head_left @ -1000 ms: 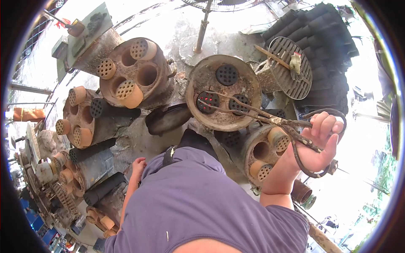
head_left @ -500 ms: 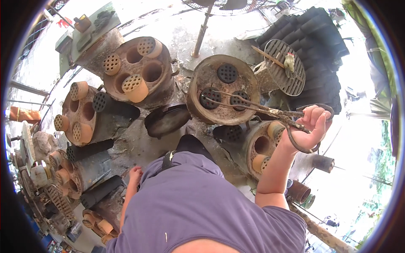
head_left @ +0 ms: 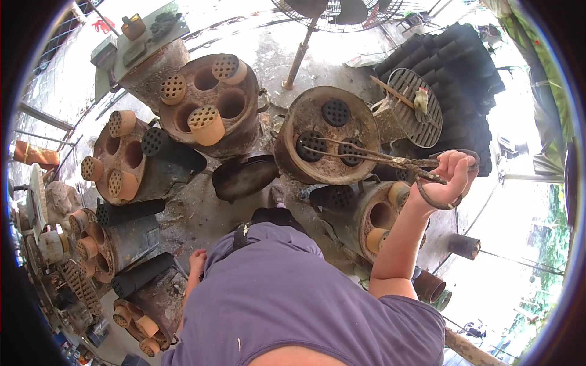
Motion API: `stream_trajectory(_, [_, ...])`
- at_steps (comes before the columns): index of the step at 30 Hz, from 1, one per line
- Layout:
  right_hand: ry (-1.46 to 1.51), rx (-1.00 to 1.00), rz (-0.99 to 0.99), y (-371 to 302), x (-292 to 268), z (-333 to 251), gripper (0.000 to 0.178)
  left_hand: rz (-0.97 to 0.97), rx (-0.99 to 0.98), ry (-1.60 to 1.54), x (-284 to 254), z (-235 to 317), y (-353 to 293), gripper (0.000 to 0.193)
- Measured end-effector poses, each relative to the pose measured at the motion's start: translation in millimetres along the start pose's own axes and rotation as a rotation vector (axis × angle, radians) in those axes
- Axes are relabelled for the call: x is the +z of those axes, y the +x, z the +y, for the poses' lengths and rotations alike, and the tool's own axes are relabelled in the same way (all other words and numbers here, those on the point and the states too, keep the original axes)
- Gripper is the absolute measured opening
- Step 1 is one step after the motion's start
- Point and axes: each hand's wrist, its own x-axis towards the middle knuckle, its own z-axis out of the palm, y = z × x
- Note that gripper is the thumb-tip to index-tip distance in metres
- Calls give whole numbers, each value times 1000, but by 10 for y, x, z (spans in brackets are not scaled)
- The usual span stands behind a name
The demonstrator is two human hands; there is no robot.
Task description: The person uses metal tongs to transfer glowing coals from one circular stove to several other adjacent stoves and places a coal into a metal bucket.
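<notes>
Long, rusty metal tongs (head_left: 390, 160) with looped handles are in my right hand (head_left: 450, 178), its fingers wrapped round the loops. The tongs reach left over a round stove (head_left: 292, 166) whose top holes hold black honeycomb coal briquettes. Their two tips lie over the left briquette (head_left: 312, 146); whether they touch it I cannot tell. Beside it sit the right briquette (head_left: 350, 152) and the far briquette (head_left: 336, 113). My left hand (head_left: 198, 261) hangs low at my side, fingers loosely curled, with nothing visible in it.
Other round stoves, such as the far-left one (head_left: 210, 137), carry pale orange spent briquettes (head_left: 206, 125). A dark round lid (head_left: 245, 177) lies on the floor ahead. Black briquettes (head_left: 436, 58) are stacked at far right, beside a round grate (head_left: 429, 131). A fan (head_left: 339, 12) stands at the back.
The view has shifted, so the stoves sit slightly lower and my foot now shows. The tongs stay over the same stove, their prongs looking closer together. My right hand keeps its grip.
</notes>
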Motion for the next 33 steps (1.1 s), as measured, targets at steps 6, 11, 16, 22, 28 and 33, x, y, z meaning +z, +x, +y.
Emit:
stream_trajectory(6, [10, -53, -15, 80, 341, 45, 10, -7, 61, 13, 35, -79, 43, 24])
stream_trajectory(11, [-144, 36, -33, 139, 593, 233, 21, -11, 49, -28, 106, -23, -20, 23])
stream_trajectory(16, [-356, 329, -220, -89, 1055, 430, 16, -16, 55, -11, 165, 6, -74, 22])
stream_trajectory(22, [-449, 209, -425, -482, 869, 1328, 27, -20, 23, 50, 213, 5, -11, 22])
stream_trajectory(28, [-417, 181, -292, 0, 753, 592, 37, 24, 8, 83, 301, 188, -103, 22])
stream_trajectory(33, [180, 14, -259, 859, -20, 50, 23, -108, -22, 215, 329, 510, 5, 22])
